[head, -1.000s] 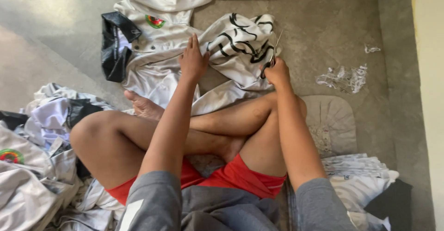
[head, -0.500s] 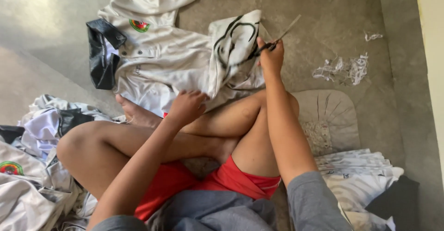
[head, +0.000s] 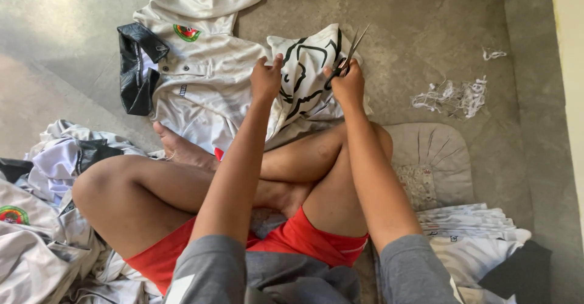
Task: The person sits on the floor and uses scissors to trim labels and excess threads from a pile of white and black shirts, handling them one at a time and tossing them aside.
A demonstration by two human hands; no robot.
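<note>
I sit cross-legged on a grey floor. A white polo shirt [head: 201,91] with a black collar and a round chest badge lies spread before my knees. Its folded part with a black line print [head: 307,76] is pinched by my left hand [head: 266,79]. My right hand [head: 348,83] grips a pair of scissors [head: 353,47], blades slightly apart and pointing up and away over the printed fabric.
A heap of white and grey shirts [head: 42,219] lies at my left. A stack of folded white garments [head: 474,231] and a pale cushion [head: 429,164] are at my right. White fabric scraps [head: 453,94] lie on the floor at the far right, near a wall.
My left hand went back to my knee, then reached forward again and took hold of the printed fabric. The right hand with the scissors stayed over the shirt.
</note>
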